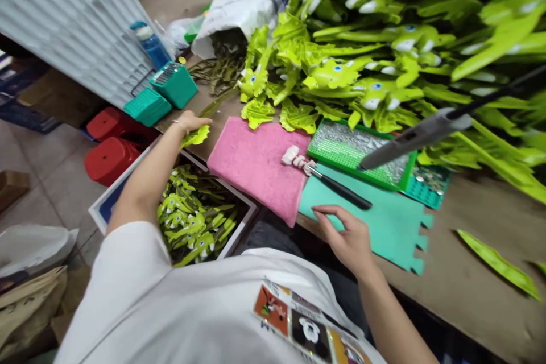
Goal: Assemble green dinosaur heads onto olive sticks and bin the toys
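My left hand (191, 122) pinches a lime-green leaf-shaped piece (195, 137) above the wooden bench top (469, 239). My right hand (345, 239) hangs open at the near edge of a teal foam mat (375, 233), holding nothing. On that mat lies a black-handled metal tool (343, 193), with a white wrapped roll (294, 156) at its tip. A pink towel (253, 168) sits between my hands. Beyond the mat is a green tray of small silver studs (360, 153). A grey tool (416, 136) reaches in from the right above the tray. Several lime-green pieces with blue eye-like dots (336, 71) are heaped behind.
A box of green pieces (196, 216) stands below my left arm. Teal boxes (174, 84), a blue bottle (150, 45) and a white sack (241, 8) stand at the back. Red stools (113, 159) sit on the floor to the left.
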`<state>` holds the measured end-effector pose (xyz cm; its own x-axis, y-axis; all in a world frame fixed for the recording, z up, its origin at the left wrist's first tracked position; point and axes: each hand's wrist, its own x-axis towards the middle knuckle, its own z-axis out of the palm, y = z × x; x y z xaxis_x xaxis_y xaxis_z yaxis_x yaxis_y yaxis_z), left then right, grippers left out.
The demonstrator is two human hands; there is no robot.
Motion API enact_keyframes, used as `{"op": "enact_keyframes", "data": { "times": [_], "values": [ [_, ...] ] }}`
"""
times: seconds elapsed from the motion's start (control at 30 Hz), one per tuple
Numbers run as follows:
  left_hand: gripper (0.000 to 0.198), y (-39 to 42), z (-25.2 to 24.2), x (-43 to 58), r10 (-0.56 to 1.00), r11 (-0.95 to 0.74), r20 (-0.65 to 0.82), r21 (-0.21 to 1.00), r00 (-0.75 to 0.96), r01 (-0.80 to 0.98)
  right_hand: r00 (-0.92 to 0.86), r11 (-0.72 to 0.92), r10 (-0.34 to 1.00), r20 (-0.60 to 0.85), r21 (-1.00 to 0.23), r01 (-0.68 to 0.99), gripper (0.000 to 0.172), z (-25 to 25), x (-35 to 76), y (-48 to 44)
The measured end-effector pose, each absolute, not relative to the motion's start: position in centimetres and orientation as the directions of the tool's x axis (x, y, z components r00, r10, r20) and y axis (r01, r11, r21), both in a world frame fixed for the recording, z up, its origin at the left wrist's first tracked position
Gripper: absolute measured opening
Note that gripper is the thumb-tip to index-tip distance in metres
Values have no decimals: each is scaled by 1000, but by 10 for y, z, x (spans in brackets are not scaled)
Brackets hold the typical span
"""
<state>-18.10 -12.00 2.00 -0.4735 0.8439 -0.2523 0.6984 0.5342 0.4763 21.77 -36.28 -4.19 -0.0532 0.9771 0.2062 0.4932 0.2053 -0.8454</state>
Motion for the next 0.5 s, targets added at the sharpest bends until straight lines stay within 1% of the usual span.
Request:
{"op": "enact_keyframes", "data": {
  "times": [0.07, 0.1, 0.13, 0.17, 0.2, 0.23, 0.27, 0.3, 0.33, 0.37, 0.43, 0.5],
  "values": [
    [31, -146, 15, -169, 818, 573, -345, 557, -461, 601, -35, 167, 985, 169, -875, 454, 18, -42, 209, -362],
    [34, -161, 11, -159, 814, 578, -374, 593, -444, 561, -32, 155, 987, 156, -892, 425, 18, -42, 203, -362],
    [37, -176, 7, -146, 815, 576, -395, 636, -424, 514, -43, 153, 988, 149, -906, 393, 23, -43, 194, -362],
    [39, -192, 3, -130, 818, 568, -411, 692, -403, 446, -64, 162, 987, 149, -918, 363, 33, -44, 186, -363],
    [39, -208, -1, -112, 813, 550, -440, 795, -383, 255, -99, 178, 983, 153, -924, 338, 49, -45, 177, -363],
    [38, -224, -4, -92, 815, 506, -456, 861, -358, 54, -139, 198, 977, 161, -927, 317, 67, -45, 168, -365],
    [37, -240, -6, -72, 829, 441, -448, 892, -334, -101, -179, 219, 969, 171, -929, 298, 82, -44, 162, -367],
    [38, -255, -7, -51, 850, 382, -431, 900, -303, -211, -207, 237, 961, 182, -930, 281, 91, -44, 157, -368],
    [39, -268, -7, -32, 856, 368, -447, 880, -261, -298, -210, 247, 958, 195, -932, 265, 91, -43, 155, -370],
    [40, -281, -6, -15, 861, 374, -466, 852, -203, -367, -179, 247, 962, 205, -936, 253, 83, -42, 157, -372],
    [42, -301, -3, 13, 850, 441, -522, 778, -69, -448, -43, 206, 979, 201, -948, 241, 59, -42, 170, -372],
    [41, -317, -2, 33, 814, 534, -577, 699, 65, -476, 114, 112, 983, 142, -966, 234, 42, -43, 198, -370]
  ]
}}
